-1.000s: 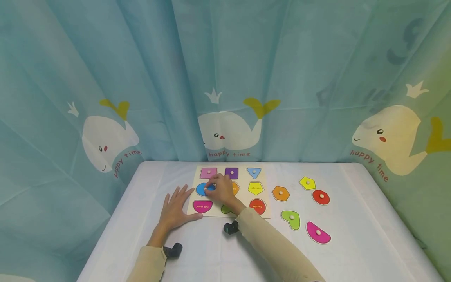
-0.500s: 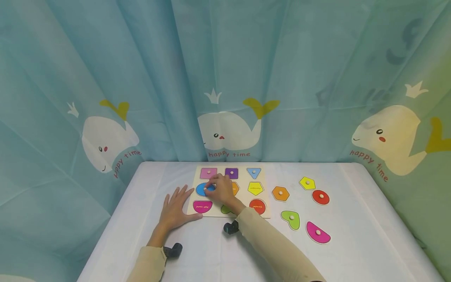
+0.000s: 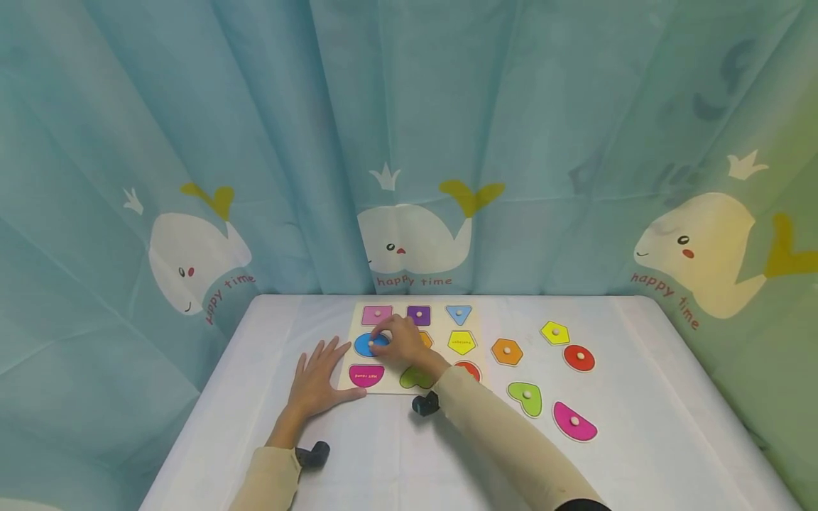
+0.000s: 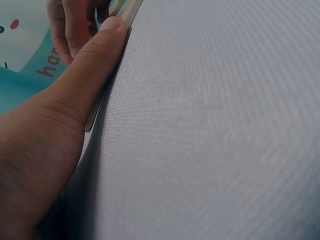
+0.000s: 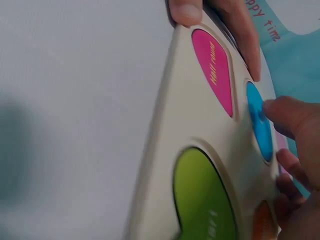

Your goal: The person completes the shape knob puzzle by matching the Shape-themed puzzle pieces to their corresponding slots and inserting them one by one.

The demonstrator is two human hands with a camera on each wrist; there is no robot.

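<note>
A cream shape puzzle board lies flat on the table. My right hand reaches over it, thumb and fingertip pinching the white knob of a blue oval piece. In the right wrist view that blue oval sits in its recess, the right thumb at its knob. My left hand is spread at the board's left side, thumb at the near corner. The left wrist view shows this thumb along the board's edge. A printed half-round recess and a heart recess face me.
Pink rectangle, purple square and light blue triangle pieces sit in the back row. Right of the board lie loose knobbed pieces: orange hexagon, yellow pentagon, red circle, green heart, magenta half-round.
My right wrist and sleeve have shifted slightly to the right, showing more of the heart recess and covering part of the red circle recess. The left hand stays at the board's corner.
</note>
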